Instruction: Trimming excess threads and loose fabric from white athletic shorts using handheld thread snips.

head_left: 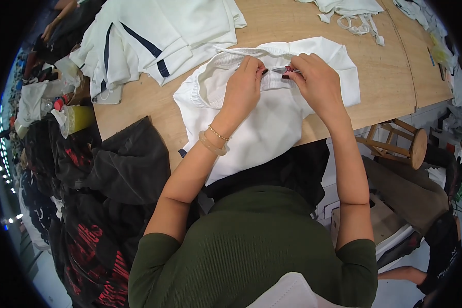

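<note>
White shorts or trousers (277, 120) with a gathered elastic waistband lie on the table in front of me and hang over its near edge. My left hand (245, 84) is closed in a pinch on the waistband, left of its middle. Just to the right, my right hand (315, 82) is closed at the same band, with a small, thin dark-red and metallic item (291, 69) between its fingertips. The kind of that item is too small to tell. A white cord (228, 50) lies along the far side of the waistband opening.
White garments with navy stripes (154, 38) are piled at the far left, beside a phone (107, 96). A cup of yellow drink (80, 119) stands left. Dark garments (131, 164) hang at the near left. A wooden stool (418, 148) and another person's arm (408, 274) are at right.
</note>
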Action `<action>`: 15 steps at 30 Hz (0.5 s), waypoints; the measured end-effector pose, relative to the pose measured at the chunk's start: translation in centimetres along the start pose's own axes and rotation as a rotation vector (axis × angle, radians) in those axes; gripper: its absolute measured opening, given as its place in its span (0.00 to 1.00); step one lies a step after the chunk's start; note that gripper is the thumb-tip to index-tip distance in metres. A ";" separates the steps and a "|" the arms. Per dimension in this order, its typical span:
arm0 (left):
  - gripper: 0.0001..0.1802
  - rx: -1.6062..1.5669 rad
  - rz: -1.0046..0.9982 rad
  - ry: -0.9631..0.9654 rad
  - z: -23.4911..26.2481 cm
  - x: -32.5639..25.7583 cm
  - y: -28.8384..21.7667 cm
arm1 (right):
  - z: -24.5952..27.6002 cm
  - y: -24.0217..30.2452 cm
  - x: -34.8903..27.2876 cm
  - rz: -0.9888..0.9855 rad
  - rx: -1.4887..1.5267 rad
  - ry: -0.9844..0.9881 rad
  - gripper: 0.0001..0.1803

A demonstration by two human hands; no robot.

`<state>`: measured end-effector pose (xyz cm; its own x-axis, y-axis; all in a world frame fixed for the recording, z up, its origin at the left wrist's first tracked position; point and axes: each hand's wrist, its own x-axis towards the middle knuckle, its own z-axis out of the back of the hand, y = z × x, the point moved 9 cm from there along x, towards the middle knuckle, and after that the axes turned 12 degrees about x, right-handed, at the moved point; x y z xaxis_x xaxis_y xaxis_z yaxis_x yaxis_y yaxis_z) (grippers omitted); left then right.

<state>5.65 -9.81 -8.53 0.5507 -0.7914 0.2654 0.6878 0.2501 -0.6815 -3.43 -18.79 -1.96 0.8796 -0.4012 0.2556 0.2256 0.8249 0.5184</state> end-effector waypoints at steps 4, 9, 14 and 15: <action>0.03 0.000 -0.040 -0.053 0.7 -0.6 0.4 | -0.6 -0.9 -0.4 -0.007 0.069 0.047 0.08; 0.06 -0.053 0.125 0.132 -4.5 -1.4 2.7 | -2.9 -5.9 -3.6 -0.239 0.241 -0.051 0.07; 0.04 -0.037 0.041 0.047 -2.5 -1.8 -0.5 | -1.9 -4.6 -5.7 -0.228 0.268 -0.129 0.07; 0.04 -0.047 0.049 0.048 -2.4 -1.9 -0.4 | -1.8 -4.3 -5.7 -0.222 0.278 -0.157 0.08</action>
<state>3.24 -9.76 -10.37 0.5589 -0.8050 0.1989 0.6371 0.2634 -0.7243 -8.63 -19.34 -7.08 0.7426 -0.6317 0.2224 0.2625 0.5800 0.7711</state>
